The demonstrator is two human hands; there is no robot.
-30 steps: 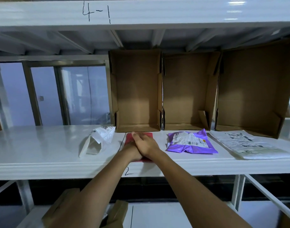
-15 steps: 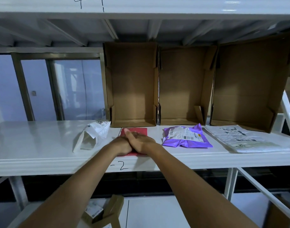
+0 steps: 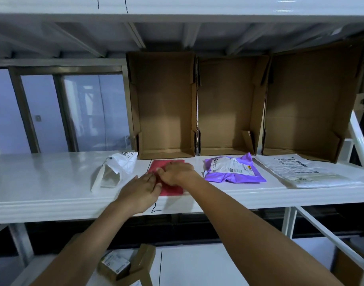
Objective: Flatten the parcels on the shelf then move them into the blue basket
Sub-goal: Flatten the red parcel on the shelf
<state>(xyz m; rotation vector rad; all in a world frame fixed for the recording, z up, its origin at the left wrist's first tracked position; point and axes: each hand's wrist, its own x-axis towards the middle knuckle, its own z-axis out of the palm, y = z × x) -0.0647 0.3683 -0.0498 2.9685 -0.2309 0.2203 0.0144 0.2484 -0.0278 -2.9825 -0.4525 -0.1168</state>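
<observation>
On the shelf [image 3: 42,182] I see a puffed white bag [image 3: 115,172] at the left; just beside it my left hand [image 3: 141,189] lies flat, fingers together, on the near left corner of the red parcel [image 3: 170,187]; my right hand [image 3: 177,173] curls on its middle, knuckles bent, pressing; the parcel runs front to back, thin and nearly flat; a purple parcel [image 3: 232,170] and a flat white one [image 3: 300,172] wait rightward; no blue basket in view.

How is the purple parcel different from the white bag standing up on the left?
The purple parcel lies down on the shelf, while the white bag stands puffed up like a tent. The purple parcel is right of both hands; the white bag is left of them. The purple parcel's label faces up; the white bag's print sits near its top. No hand touches either.
</observation>
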